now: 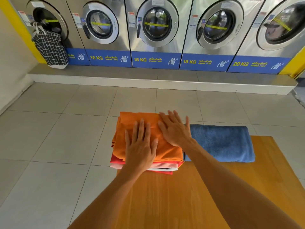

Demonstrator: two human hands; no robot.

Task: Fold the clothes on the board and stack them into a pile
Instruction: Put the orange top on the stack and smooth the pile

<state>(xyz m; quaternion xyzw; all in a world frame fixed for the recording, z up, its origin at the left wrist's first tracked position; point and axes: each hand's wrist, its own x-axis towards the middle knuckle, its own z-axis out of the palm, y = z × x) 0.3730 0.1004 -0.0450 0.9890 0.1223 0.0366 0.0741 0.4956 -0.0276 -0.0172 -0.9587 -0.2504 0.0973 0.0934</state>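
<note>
A folded orange garment [132, 119] lies on top of a pile at the far left corner of the wooden board [189, 195]. Beneath it show the edges of red and pink folded clothes [165, 167]. My left hand [140, 144] rests flat on the orange garment, fingers spread. My right hand [175, 128] presses flat on the garment's far right part, fingers apart. Neither hand grips anything. A folded blue towel [222, 142] lies on the board just right of the pile, touching it.
A row of steel washing machines [156, 30] on a raised step lines the far wall. A black checked laundry bag [51, 48] hangs at the leftmost machine. Grey tiled floor [57, 129] surrounds the board.
</note>
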